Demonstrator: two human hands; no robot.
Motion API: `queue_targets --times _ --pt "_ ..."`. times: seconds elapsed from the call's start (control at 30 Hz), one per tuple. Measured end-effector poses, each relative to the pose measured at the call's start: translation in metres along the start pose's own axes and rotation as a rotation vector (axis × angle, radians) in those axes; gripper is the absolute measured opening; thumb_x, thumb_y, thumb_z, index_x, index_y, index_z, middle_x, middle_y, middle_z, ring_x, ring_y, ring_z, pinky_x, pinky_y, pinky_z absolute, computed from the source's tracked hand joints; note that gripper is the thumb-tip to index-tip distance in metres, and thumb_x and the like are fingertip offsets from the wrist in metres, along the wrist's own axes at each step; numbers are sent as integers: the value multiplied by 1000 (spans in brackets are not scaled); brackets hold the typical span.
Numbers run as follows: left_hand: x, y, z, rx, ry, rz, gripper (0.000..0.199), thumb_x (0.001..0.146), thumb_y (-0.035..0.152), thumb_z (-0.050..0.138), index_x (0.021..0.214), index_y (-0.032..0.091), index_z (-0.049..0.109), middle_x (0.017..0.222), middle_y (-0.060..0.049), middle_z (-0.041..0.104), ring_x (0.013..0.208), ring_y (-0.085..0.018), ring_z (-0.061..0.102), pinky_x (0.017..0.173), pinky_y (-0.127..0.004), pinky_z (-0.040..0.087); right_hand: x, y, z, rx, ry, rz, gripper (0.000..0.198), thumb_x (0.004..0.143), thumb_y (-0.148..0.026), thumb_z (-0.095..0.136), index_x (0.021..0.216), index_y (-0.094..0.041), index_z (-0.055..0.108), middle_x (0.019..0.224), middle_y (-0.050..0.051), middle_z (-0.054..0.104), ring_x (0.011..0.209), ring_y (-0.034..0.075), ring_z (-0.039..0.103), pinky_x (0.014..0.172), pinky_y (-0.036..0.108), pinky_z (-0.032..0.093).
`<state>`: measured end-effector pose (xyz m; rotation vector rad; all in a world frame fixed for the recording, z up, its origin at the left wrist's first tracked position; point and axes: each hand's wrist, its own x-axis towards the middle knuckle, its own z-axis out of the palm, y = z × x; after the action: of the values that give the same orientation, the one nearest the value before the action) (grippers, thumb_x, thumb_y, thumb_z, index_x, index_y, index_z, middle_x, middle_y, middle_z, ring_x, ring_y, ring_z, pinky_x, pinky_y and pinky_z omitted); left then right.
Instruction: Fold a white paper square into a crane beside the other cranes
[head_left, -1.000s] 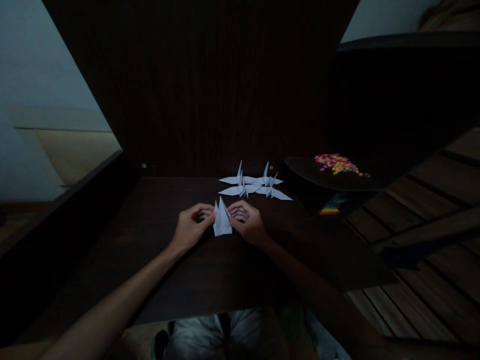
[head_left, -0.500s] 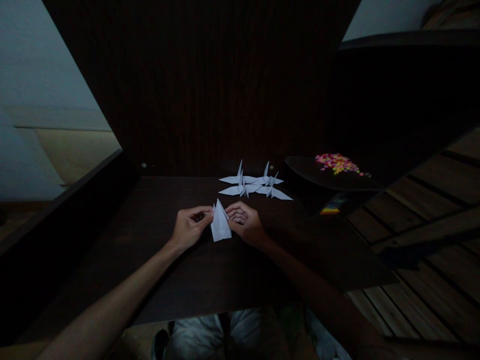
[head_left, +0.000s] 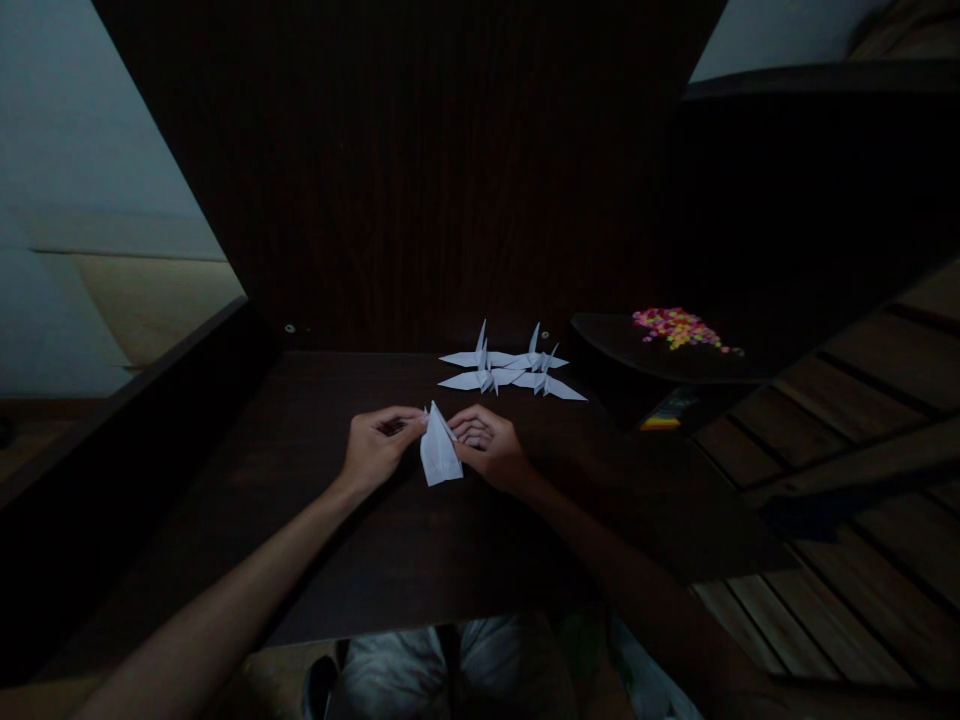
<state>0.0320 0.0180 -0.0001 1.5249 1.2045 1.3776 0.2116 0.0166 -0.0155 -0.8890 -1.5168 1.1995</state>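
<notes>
Between my two hands is a white piece of folded paper (head_left: 441, 452), narrow at its upper tip and wider toward me. My left hand (head_left: 379, 445) pinches its left edge near the top with thumb and fingertips. On the other side, my right hand (head_left: 491, 447) grips the right edge, its thumb against the paper and the fingers curled behind. Several white origami cranes (head_left: 495, 377) stand close together just beyond my hands, with pointed wings and necks.
Dark wood makes up the desk top (head_left: 360, 580) and the tall back panel (head_left: 420, 180). To the right, a small rounded shelf (head_left: 600, 330) carries a heap of colourful little pieces (head_left: 675, 326). A raised side board (head_left: 142, 390) borders the left. Slatted wood (head_left: 885, 420) lies at far right.
The folded paper has turned slightly, and its front face looks flatter and broader. Both hands keep nearly the same place and hold. The cranes have not moved.
</notes>
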Motion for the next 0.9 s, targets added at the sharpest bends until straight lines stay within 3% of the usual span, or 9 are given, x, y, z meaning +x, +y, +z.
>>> queue_targets --times 0.6,0.73,0.9 --pt "3 -1 0 -25 -27 6 16 71 33 68 72 16 67 73 -3 69 68 -16 62 64 -26 50 -1 -1 -1 -2 -60 30 28 64 -26 75 87 -18 60 74 0 60 66 12 58 61 25 49" --pt "4 -3 0 -110 -79 -30 21 67 32 72 76 15 64 70 -2 65 64 -14 60 62 -24 48 0 0 0 2 14 5 28 64 -26 74 87 -19 60 73 0 60 65 11 57 60 24 49" --pt "3 -2 3 -246 -237 -124 35 58 30 81 82 14 62 72 -2 64 67 -14 61 64 -25 50 2 1 0 8 133 -35 26 64 -28 73 86 -19 59 73 1 61 67 13 59 60 25 50"
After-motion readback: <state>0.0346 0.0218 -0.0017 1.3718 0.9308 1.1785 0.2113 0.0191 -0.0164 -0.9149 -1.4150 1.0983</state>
